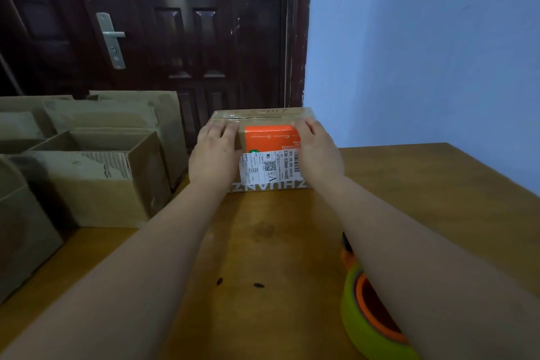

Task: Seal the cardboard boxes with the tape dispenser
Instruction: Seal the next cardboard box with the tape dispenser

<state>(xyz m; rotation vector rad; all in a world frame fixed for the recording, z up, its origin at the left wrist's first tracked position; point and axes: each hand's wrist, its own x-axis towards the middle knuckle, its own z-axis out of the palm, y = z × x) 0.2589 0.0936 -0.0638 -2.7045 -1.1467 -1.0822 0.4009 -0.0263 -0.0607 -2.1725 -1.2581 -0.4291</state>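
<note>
The closed cardboard box (263,118) sits flat at the far side of the desk (263,242), flaps down. Glossy clear tape runs along its far seam, and an orange sticker and a white shipping label show on the near face. Over on the left, open cardboard boxes (96,178) stand packed together. Near right, the green-and-orange tape dispenser (365,313) lies on the desk, partly hidden.

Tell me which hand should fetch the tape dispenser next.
The right hand, probably. The tape dispenser lies on the table right beside that forearm, partly hidden by it; the left hand rests on the cardboard box at its left side, farther away.
</note>
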